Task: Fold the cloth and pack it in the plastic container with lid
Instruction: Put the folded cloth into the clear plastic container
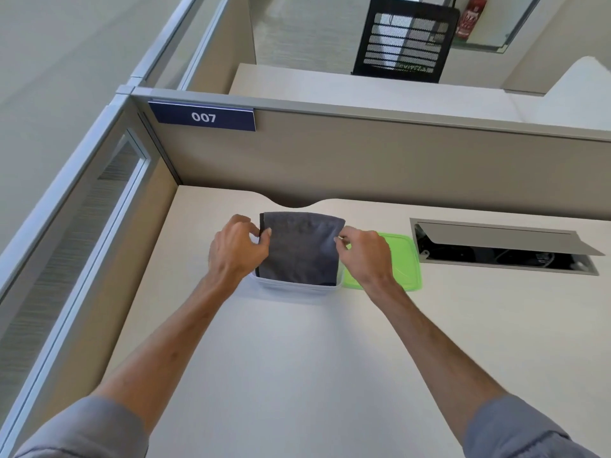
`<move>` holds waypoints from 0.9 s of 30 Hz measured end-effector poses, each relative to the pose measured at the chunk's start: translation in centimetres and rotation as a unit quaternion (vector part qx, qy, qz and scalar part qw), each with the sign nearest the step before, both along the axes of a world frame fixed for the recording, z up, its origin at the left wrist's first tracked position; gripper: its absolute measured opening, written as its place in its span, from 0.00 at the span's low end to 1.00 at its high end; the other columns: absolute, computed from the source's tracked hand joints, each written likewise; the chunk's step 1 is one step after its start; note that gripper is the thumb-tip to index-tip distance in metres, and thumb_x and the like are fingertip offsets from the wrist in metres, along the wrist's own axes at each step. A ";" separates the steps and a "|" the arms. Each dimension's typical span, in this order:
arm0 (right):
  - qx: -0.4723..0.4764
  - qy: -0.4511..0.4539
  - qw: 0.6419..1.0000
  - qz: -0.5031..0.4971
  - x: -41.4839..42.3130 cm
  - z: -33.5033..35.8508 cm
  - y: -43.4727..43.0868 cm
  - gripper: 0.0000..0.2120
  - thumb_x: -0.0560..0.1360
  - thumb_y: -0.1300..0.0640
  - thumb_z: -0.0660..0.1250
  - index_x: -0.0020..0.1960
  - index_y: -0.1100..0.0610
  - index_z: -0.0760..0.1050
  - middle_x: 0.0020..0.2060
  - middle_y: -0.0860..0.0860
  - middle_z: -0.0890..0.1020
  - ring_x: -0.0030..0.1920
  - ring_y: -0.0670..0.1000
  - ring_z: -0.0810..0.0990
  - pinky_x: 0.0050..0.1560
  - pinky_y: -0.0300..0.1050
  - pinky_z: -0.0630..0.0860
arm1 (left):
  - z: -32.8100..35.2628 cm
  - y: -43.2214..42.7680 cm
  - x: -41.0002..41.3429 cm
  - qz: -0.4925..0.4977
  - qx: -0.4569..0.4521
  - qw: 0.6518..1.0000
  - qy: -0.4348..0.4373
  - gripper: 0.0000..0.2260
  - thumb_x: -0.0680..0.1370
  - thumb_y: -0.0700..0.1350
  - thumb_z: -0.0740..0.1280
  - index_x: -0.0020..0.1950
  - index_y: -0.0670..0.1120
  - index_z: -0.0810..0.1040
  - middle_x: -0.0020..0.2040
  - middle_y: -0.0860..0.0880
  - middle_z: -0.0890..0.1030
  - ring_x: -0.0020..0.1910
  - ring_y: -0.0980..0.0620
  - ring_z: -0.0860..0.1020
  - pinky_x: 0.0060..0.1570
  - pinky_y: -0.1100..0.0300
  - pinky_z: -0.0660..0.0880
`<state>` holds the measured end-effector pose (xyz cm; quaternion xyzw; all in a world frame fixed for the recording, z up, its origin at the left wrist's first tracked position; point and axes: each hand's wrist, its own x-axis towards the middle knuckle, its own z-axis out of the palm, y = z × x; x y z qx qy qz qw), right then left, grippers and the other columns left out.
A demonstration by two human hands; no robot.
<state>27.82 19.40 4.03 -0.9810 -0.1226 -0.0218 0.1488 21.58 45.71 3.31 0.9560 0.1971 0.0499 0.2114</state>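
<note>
A folded grey cloth [301, 246] is held over a clear plastic container [297, 287] on the desk, its lower edge inside the container's near wall. My left hand [236, 251] pinches the cloth's left edge. My right hand [365, 254] pinches the right edge. A green lid [405, 259] lies flat on the desk just right of the container, partly hidden by my right hand and wrist.
The white desk [297, 358] has an open cable hatch [502, 247] at the right. Beige partition walls [363, 166] close the back and left, with a "007" sign [203, 117]. A black mesh chair [405, 41] stands beyond.
</note>
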 end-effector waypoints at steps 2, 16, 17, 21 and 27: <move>0.061 -0.063 0.996 -0.022 -0.4 0.4 -0.3 0.11 0.83 0.51 0.69 0.48 0.57 0.82 0.41 0.55 0.89 0.41 0.66 0.84 0.38 0.57 0.80 | 1.0 0.1 -0.2 0.027 0.020 0.996 -0.078 0.17 0.83 0.59 0.68 0.51 0.48 0.89 0.68 0.51 0.83 0.50 0.41 0.87 0.46 0.51 0.81; -0.047 -0.067 0.992 0.099 -0.3 -2.0 2.1 0.22 0.71 0.71 0.74 0.63 0.58 0.79 0.53 0.54 0.85 0.56 0.61 0.81 0.54 0.54 0.78 | -0.5 -0.9 2.3 -0.254 0.175 0.949 -0.071 0.12 0.83 0.41 0.71 0.67 0.48 0.81 0.59 0.49 0.85 0.59 0.42 0.81 0.60 0.49 0.78; -0.059 -0.074 0.990 0.108 -0.3 -2.4 1.9 0.22 0.70 0.72 0.73 0.62 0.58 0.80 0.51 0.54 0.85 0.54 0.61 0.82 0.53 0.54 0.78 | -1.0 -1.0 2.2 -0.263 0.182 0.945 -0.070 0.13 0.81 0.39 0.72 0.64 0.48 0.81 0.57 0.49 0.86 0.57 0.42 0.82 0.59 0.49 0.78; -0.108 -0.084 0.980 0.144 0.0 -3.3 2.1 0.19 0.73 0.71 0.69 0.59 0.55 0.82 0.52 0.53 0.85 0.57 0.60 0.81 0.57 0.54 0.77 | -2.4 -1.5 1.8 -0.266 0.192 0.943 -0.054 0.15 0.77 0.35 0.73 0.61 0.47 0.84 0.55 0.48 0.89 0.57 0.41 0.85 0.63 0.49 0.78; -0.151 -0.112 0.971 0.150 -0.1 -3.9 1.9 0.20 0.71 0.68 0.69 0.62 0.60 0.83 0.61 0.56 0.80 0.58 0.61 0.79 0.59 0.57 0.77 | -3.6 -1.6 1.3 -0.256 0.166 0.948 -0.088 0.26 0.74 0.33 0.77 0.73 0.42 0.83 0.61 0.44 0.90 0.62 0.40 0.87 0.68 0.47 0.80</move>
